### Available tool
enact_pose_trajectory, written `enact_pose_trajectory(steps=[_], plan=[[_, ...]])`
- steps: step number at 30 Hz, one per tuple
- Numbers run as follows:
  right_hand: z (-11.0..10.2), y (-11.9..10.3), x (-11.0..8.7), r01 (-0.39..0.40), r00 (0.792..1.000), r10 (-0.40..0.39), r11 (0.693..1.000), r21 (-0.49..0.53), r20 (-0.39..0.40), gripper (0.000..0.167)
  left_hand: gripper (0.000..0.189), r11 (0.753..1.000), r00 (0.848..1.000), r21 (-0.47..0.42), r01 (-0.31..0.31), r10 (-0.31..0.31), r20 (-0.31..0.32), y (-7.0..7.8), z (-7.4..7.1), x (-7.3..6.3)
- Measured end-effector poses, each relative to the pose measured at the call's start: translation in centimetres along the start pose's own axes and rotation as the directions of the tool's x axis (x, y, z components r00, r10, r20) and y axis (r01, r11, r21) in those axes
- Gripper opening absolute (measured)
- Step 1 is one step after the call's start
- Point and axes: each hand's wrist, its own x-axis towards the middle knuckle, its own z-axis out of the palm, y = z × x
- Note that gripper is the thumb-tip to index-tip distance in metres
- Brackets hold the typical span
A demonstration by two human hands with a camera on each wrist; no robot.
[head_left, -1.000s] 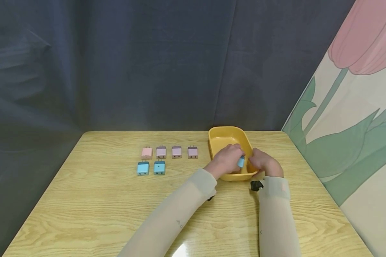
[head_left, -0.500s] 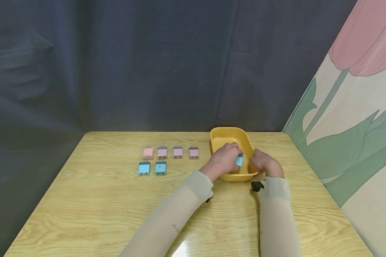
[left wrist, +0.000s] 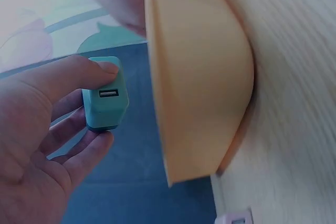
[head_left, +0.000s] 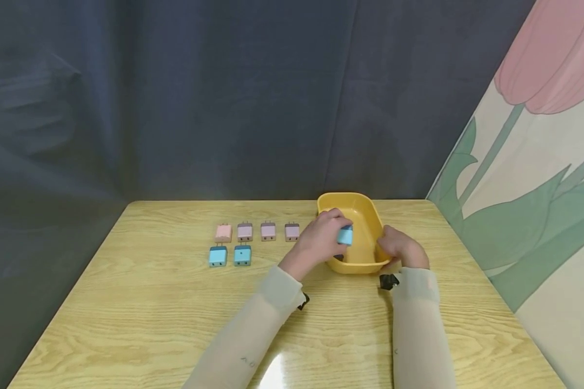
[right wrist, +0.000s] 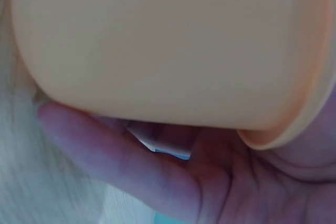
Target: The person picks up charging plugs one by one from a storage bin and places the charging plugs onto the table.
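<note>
A blue USB wall charger [head_left: 345,235] is pinched between the thumb and fingers of my left hand [head_left: 318,237], over the left side of the yellow plastic bin [head_left: 365,267]. In the left wrist view, one USB port shows on the charger [left wrist: 107,106], which is held apart from the bin's wall [left wrist: 199,77]. My right hand [head_left: 403,247] grips the bin's right side at the rim; the right wrist view shows its thumb [right wrist: 115,156] along the outer wall [right wrist: 157,51]. Inside the bin, a small dark thing [head_left: 339,257] is mostly hidden below my left hand.
Left of the bin, wall chargers lie in two rows on the wooden table [head_left: 175,313]. The back row has a pink charger [head_left: 223,233] and several purple chargers [head_left: 268,232]; the front row has two blue chargers [head_left: 218,256]. A dark curtain [head_left: 233,108] hangs behind.
My left hand has moved left and up with the blue charger, from deep in the bin to over its left side. The right hand stays on the bin.
</note>
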Motion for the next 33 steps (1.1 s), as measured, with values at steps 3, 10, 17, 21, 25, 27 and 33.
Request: enact_pose_trajectory(steps=[3,10,17,21,25,27,33], plan=[[0.1,-0.1,0.1,0.0,1.0,0.0,1.0,0.002,-0.001,0.043,0.054,1.0,1.0,-0.019,0.024,-0.024,-0.015,-0.6,-0.7,-0.7],[0.0,0.0,0.1,0.007,1.0,-0.007,1.0,0.018,0.004,0.042,0.054,0.996,0.998,-0.068,0.061,-0.063,-0.026,-1.8,-1.3,-1.5],[0.1,0.1,0.2,0.01,1.0,-0.01,1.0,0.007,0.0,0.042,0.055,0.987,0.993,-0.121,0.105,-0.11,-0.038,-3.8,-1.9,-2.9],[0.1,0.0,0.3,0.015,1.0,-0.015,1.0,0.004,0.003,0.042,0.056,0.982,0.989,-0.131,0.139,-0.145,-0.035,-5.7,-2.5,-3.9],[0.0,0.0,0.3,0.016,1.0,-0.016,1.0,0.006,0.001,0.042,0.054,0.976,0.983,-0.124,0.179,-0.184,-0.028,-7.6,-3.2,-5.0],[0.2,0.0,0.4,0.012,1.0,-0.012,1.0,0.012,0.004,0.043,0.053,0.97,0.978,-0.132,0.204,-0.209,-0.022,-8.4,-3.5,-5.5],[0.2,0.3,0.0,0.023,1.0,-0.023,1.0,0.013,0.011,0.039,0.055,0.946,0.956,-0.141,0.291,-0.293,0.008,-10.1,-3.9,-7.0]])
